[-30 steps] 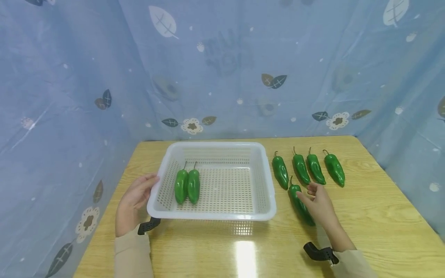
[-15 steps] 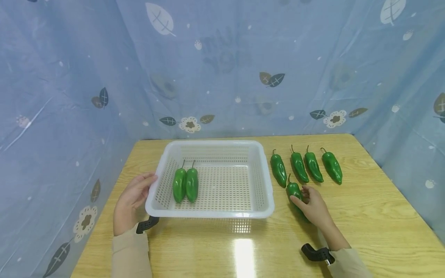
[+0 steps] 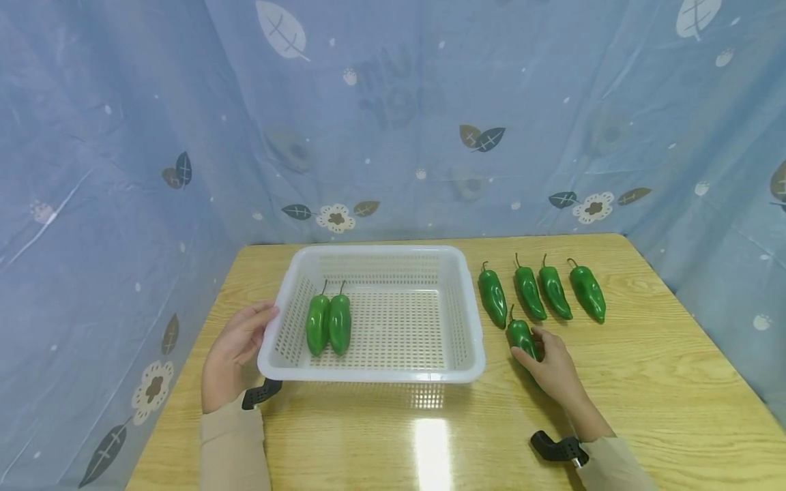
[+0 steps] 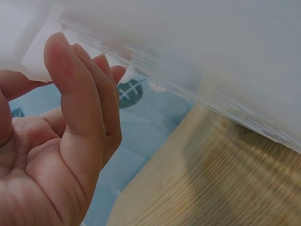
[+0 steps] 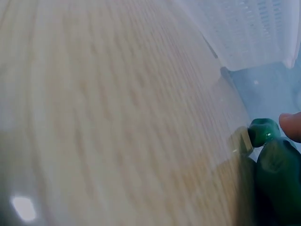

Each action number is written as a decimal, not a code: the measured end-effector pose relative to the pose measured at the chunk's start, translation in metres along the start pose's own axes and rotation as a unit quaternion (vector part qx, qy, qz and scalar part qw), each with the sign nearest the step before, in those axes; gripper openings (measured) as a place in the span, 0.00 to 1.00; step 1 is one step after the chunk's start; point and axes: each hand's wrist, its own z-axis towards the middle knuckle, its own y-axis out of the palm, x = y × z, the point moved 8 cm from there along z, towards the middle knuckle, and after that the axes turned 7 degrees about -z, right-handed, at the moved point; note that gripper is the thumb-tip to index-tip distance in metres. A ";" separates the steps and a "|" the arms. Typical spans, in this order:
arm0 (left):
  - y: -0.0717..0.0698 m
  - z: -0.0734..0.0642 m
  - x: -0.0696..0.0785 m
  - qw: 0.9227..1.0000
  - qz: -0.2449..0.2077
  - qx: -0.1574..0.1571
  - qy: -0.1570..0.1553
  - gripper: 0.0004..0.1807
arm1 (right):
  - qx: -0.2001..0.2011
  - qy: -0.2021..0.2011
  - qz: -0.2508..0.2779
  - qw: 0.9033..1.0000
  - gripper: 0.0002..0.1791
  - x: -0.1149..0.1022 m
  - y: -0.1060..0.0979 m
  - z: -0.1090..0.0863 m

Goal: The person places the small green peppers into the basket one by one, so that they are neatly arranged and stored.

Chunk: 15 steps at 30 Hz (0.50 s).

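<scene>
A white perforated plastic basket (image 3: 371, 376) stands on the table with two green peppers (image 3: 340, 326) side by side in its left part. My left hand (image 3: 236, 341) grips the basket's left rim; in the left wrist view its fingers (image 4: 77, 94) bend up against the pale plastic. Right of the basket, my right hand (image 3: 555, 365) holds a dark green pepper (image 3: 520, 334) between thumb and fingers, covering part of its lower half. In the right wrist view that pepper (image 5: 280, 174) shows at the lower right, with a fingertip (image 5: 291, 126) beside it.
Several more green peppers lie behind the right hand: one beside the basket (image 3: 492, 294), two close together (image 3: 555, 293) and one farther right (image 3: 587, 294). The wooden table (image 3: 663, 382) meets a blue patterned curtain (image 3: 405, 136) at the back and sides.
My right hand has moved slightly left and its thumb and fingers have come onto the near pepper. My left hand stays on the basket rim.
</scene>
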 end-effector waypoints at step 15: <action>-0.002 0.000 0.000 0.999 0.019 0.024 -0.013 0.13 | 0.004 -0.001 -0.035 0.999 0.41 -0.001 0.006 -0.003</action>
